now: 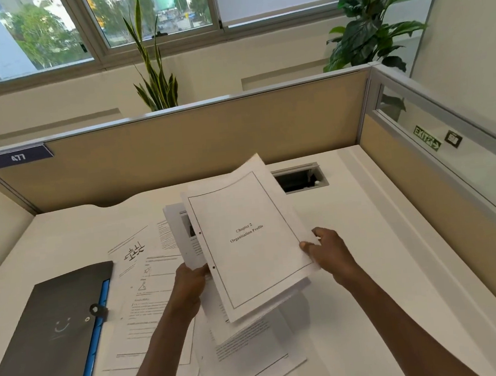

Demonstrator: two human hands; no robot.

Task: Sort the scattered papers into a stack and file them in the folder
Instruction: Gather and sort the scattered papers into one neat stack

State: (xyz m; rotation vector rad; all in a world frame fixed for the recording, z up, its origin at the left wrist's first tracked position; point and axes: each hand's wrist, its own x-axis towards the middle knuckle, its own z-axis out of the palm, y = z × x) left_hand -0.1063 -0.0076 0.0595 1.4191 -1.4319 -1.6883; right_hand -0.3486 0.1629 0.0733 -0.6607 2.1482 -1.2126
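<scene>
I hold a bundle of white papers [246, 242] above the desk, tilted; its top sheet reads "Chapter 2 Organization Profile" inside a thin border. My left hand [191, 284] grips the bundle's left edge near the punch holes. My right hand [326, 248] grips its right edge. More printed sheets [150, 291] lie loose and overlapping on the desk beneath and to the left. A dark grey folder [43, 338] with blue inner dividers and a button clasp lies shut at the lower left, partly on the loose sheets.
The white desk [371, 282] is bounded by tan cubicle partitions [176, 146] at the back and right. A rectangular cable opening [299, 180] sits in the desk just behind the papers. Plants stand beyond the partition under the windows.
</scene>
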